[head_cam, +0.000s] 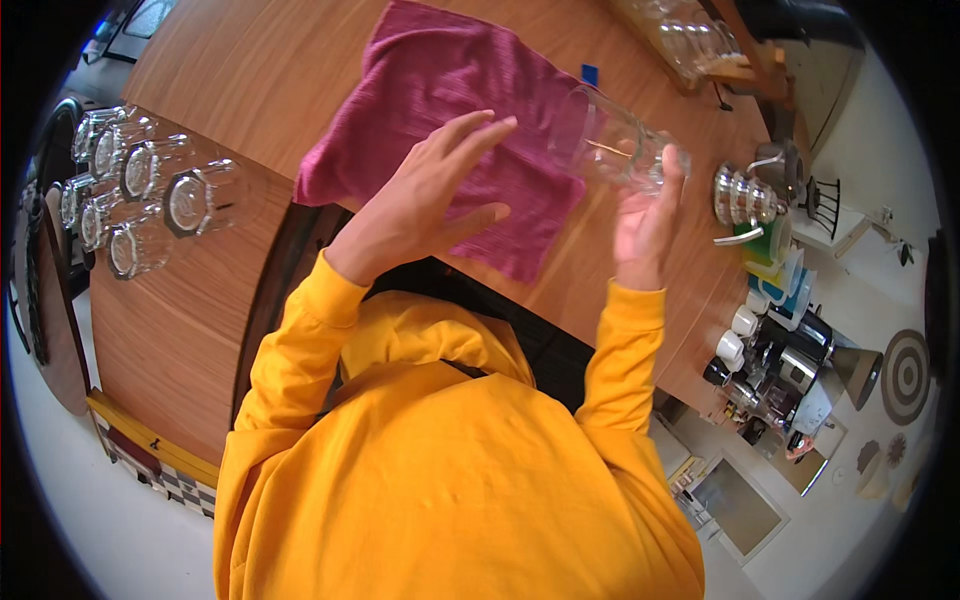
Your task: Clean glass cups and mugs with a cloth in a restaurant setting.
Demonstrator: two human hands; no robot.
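My right hand (651, 206) grips a clear drinking glass (611, 139) by its base end. The glass is tilted, with its wide mouth toward the left, over the right edge of a magenta cloth (442, 79). My left hand (427, 184) hovers above the cloth, fingers and thumb apart, holding nothing. The cloth lies spread and wrinkled on the wooden table (277, 67), one corner reaching the near edge. To the left, several clear glasses (191, 202) are grouped upside down on the wooden surface, their bases facing up.
At the far right stand a silver gooseneck kettle (742, 196), white cups (731, 345) and coffee equipment (799, 367). A wooden rack (720, 64) with more glassware is at the upper right. A small blue object (590, 74) lies beside the cloth.
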